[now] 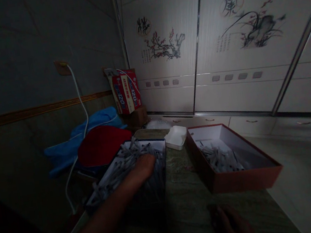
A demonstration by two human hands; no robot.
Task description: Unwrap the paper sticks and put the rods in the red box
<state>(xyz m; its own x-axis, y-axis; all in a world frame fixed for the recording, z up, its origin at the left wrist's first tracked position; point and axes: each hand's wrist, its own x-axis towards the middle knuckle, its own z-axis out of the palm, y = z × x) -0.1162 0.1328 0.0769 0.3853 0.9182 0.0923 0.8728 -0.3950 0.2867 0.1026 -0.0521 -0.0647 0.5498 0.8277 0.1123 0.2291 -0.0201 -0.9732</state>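
Note:
My left hand (147,165) reaches into a dark-edged box (157,144) filled with thin, translucent, pen-like plastic sticks (126,157). Its fingers are down among the sticks and hidden, so their grip does not show. Low in the view, my right hand (231,224) is over the near part of the table, in deep shadow. Its fingers look curled together; whatever they may hold is hidden. Ahead of it stands a reddish-brown box (246,178) with a white inside, holding a smaller heap of similar sticks (220,157).
Between the boxes, toward the back, sits a small white tray (176,137). They stand on a greenish marbled table (180,186). Red cloth (104,143) and blue fabric (97,121) lie at left, crossed by a white cable (81,100). A red carton (125,91) stands before the sliding wardrobe doors (170,98).

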